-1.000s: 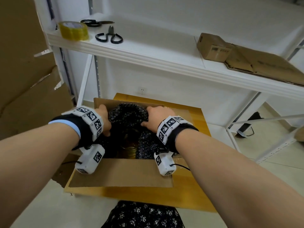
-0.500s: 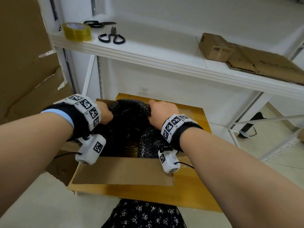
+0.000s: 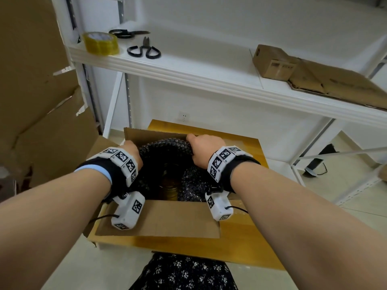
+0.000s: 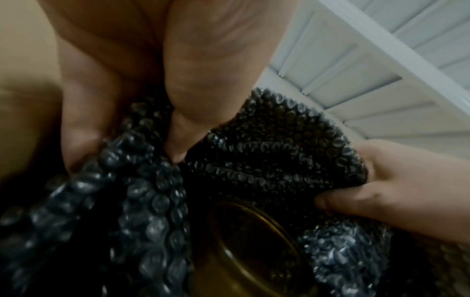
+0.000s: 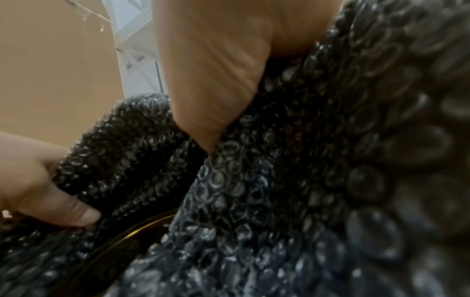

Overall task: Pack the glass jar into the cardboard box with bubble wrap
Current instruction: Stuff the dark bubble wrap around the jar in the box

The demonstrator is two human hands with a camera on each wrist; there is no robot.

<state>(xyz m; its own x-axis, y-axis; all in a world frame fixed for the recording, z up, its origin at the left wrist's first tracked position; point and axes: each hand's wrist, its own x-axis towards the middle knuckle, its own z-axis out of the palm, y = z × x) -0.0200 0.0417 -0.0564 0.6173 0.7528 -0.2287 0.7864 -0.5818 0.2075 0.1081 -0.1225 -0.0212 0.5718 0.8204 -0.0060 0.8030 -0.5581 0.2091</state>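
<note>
An open cardboard box [image 3: 159,218] sits on a low wooden board [image 3: 249,243]. Black bubble wrap [image 3: 165,147] fills it, arching over a glass jar with a gold lid [image 3: 168,186] that stands in the middle. My left hand [image 3: 130,152] grips the wrap's left side, thumb and fingers pinching a fold [image 4: 152,140]. My right hand [image 3: 204,147] grips the wrap's right side, thumb pressed into the bubbles [image 5: 211,112]. The gold lid rim [image 4: 257,241] shows below the wrap, and again as the lid rim [image 5: 142,227] in the right wrist view.
A white shelf [image 3: 188,68] above holds a tape roll [image 3: 100,42], two pairs of scissors [image 3: 144,50] and flattened cardboard with a small box [image 3: 272,63]. Large cardboard sheets [image 3: 31,91] lean at the left. A metal rack frame [image 3: 314,155] stands at the right.
Both hands have lifted the bubble wrap higher and drawn it toward the far side of the box; the jar stays in place.
</note>
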